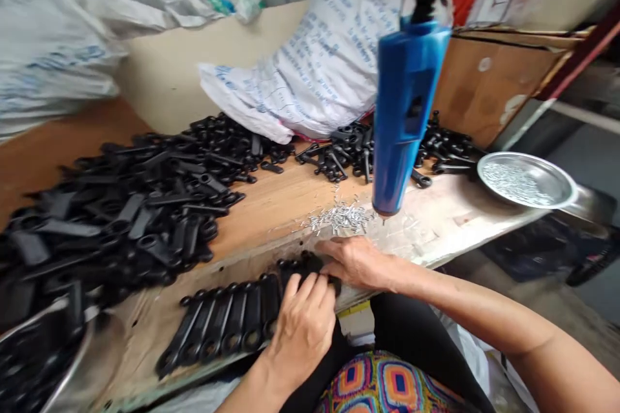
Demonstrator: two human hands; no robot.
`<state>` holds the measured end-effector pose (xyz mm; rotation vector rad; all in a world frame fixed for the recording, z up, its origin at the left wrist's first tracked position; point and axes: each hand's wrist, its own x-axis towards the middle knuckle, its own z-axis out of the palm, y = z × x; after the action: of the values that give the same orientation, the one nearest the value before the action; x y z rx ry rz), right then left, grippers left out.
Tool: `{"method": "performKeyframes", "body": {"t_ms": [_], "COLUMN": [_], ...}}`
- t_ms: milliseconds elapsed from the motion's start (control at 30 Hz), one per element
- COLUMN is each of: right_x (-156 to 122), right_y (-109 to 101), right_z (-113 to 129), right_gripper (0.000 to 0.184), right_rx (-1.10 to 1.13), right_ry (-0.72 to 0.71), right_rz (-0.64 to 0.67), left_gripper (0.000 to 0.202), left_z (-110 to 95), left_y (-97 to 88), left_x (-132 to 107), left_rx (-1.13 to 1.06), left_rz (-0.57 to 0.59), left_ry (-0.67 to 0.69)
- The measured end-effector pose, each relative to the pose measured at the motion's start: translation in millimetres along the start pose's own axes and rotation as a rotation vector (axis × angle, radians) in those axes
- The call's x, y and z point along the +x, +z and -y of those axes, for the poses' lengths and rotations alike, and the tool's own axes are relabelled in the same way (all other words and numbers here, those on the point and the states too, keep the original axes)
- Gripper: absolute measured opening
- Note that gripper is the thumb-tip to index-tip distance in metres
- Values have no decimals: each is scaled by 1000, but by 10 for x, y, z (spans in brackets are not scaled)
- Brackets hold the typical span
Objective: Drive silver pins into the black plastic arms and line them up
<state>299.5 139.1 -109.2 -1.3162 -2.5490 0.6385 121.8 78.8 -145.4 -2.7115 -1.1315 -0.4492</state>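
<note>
A row of black plastic handle-like parts (227, 322), each with a ring at one end, lies side by side along the table's front edge. My left hand (307, 316) bends its fingers over the right end of this row, gripping parts there. Just beyond it, my right hand (361, 262) holds the far end of the same parts between thumb and fingers. The fingers partly hide these parts. A pile of small silvery pins (341, 218) lies right behind my right hand. Above the pins hangs a blue electric screwdriver (407, 116), tip down, touched by neither hand.
A large heap of black parts (145, 200) covers the left of the table (261, 206); a smaller heap (339, 151) lies behind. A metal bowl (80, 368) of parts stands front left. A metal dish (564, 197) of pins sits at right. White sacks (310, 58) stand behind.
</note>
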Motion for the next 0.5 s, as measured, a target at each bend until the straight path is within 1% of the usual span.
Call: {"method": "performKeyframes", "body": {"t_ms": [67, 100, 133, 167, 233, 267, 300, 333, 400, 467, 500], "right_x": [-300, -453, -592, -708, -848, -868, -859, -827, -723, -628, -605], "right_y": [-113, -179, -250, -324, -469, -534, -590, -633, -680, -688, -687], "right_z": [-250, -412, -590, -778, -1145, -1309, -1454, -1577, -1755, -1850, -1869], "right_gripper": [22, 19, 17, 18, 19, 20, 22, 25, 30, 28, 27], "right_rx": [57, 73, 74, 44, -114, -216, -315, -404, -527, -591, -608], "right_ry": [-85, -95, -62, 20, 288, 410, 497, 548, 574, 582, 596], "right_rz": [-12, -18, -60, -147, -400, -491, -538, -539, -456, -365, -340], "left_gripper": [22, 22, 22, 23, 23, 22, 22, 22, 21, 22, 24], "left_z": [49, 66, 78, 84, 78, 67, 50, 29, -19, -63, -83], "left_y": [-25, -50, -81, -117, -201, -249, -300, -354, -472, -598, -663], "left_x": [5, 10, 19, 30, 62, 81, 99, 114, 132, 119, 98], "left_rx": [-21, -38, -58, -80, -114, -126, -135, -142, -149, -149, -148], "left_rz": [-46, -63, -75, -83, -93, -91, -91, -93, -97, -86, -71], "left_ry": [12, 18, 26, 33, 42, 42, 39, 33, 26, 35, 45]}}
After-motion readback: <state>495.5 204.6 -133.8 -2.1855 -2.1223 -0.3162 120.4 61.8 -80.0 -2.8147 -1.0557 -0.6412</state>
